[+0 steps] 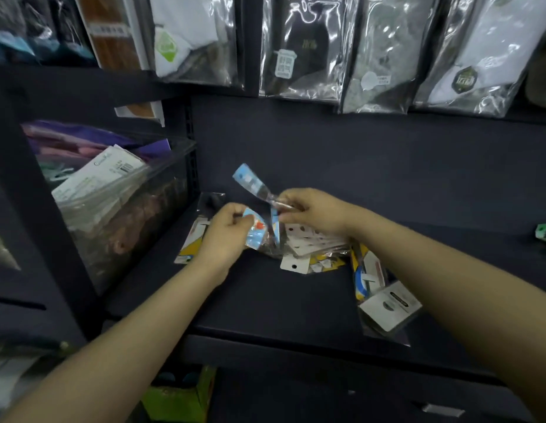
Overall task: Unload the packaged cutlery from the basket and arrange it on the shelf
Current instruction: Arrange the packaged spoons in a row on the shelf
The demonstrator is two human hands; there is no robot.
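Both hands work over a dark matte shelf (265, 300), near its back left corner. The left hand (226, 236) has its fingers curled around a small blue-and-red cutlery packet in clear plastic (255, 232), so this grip is grasping that packet just above the shelf surface. The right hand (311, 210) pinches a long clear packet with a light blue card top (251, 181); the packet stands tilted, its blue end pointing up and to the left, and this grip is grasping it at the lower end.

Under and between the hands lies a loose pile of flat packets with white hang-cards (308, 239), fanned out and overlapping on the shelf. A yellow-and-white packet (189, 245) lies flat just left of the left hand. To the right, under the right forearm, rest more clear packets with yellow, blue and white cards (384, 300), one reaching the front edge of the shelf.

On the neighbouring shelf to the left stands a clear plastic bin (122, 215) filled with bagged goods. Above, shiny plastic bags of folded textiles (296, 47) hang in a row. The basket is not in view.
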